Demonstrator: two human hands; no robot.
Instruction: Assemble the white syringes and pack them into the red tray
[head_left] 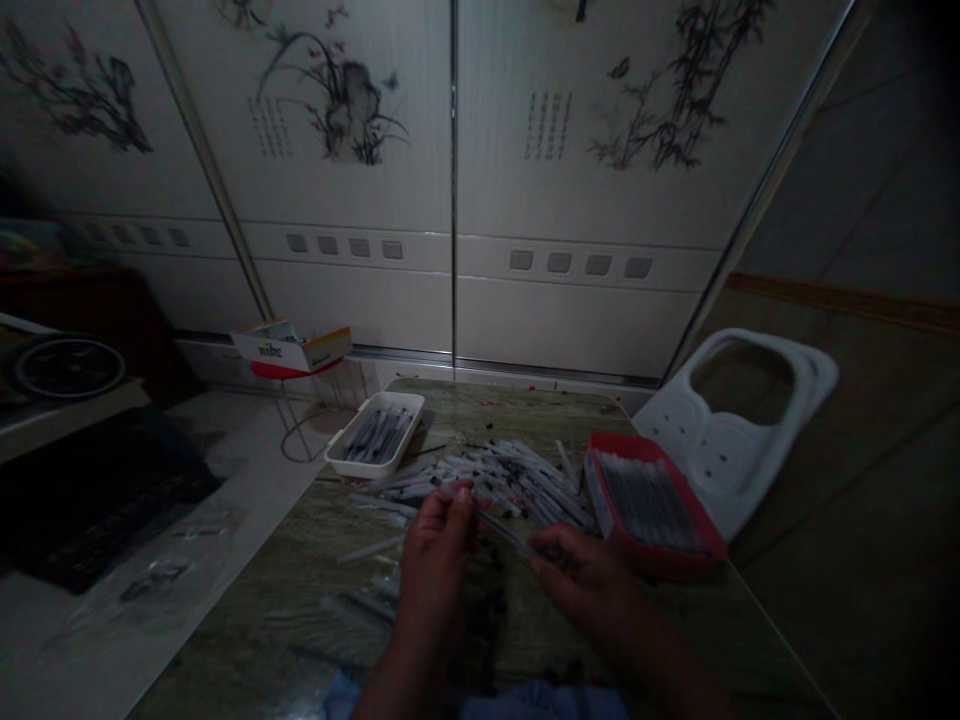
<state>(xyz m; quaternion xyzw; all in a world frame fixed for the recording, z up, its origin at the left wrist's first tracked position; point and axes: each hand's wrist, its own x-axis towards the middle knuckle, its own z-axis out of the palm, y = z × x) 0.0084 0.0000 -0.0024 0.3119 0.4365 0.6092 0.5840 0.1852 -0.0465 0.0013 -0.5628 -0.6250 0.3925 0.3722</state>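
Note:
My left hand (439,530) and my right hand (577,570) are both pinched on one thin clear pen tube (499,528) that runs between them, just above a low table (315,560). The left fingers hold its upper left end, the right fingers its lower right end. Behind my hands lies a loose pile of several similar pen parts (495,475).
A white tray (375,433) with dark pens sits at the table's far left corner. A red tray (649,500) full of clear tubes stands to the right of the pile. A white plastic seat part (739,420) leans further right. An open cardboard box (289,348) stands by the wall panels.

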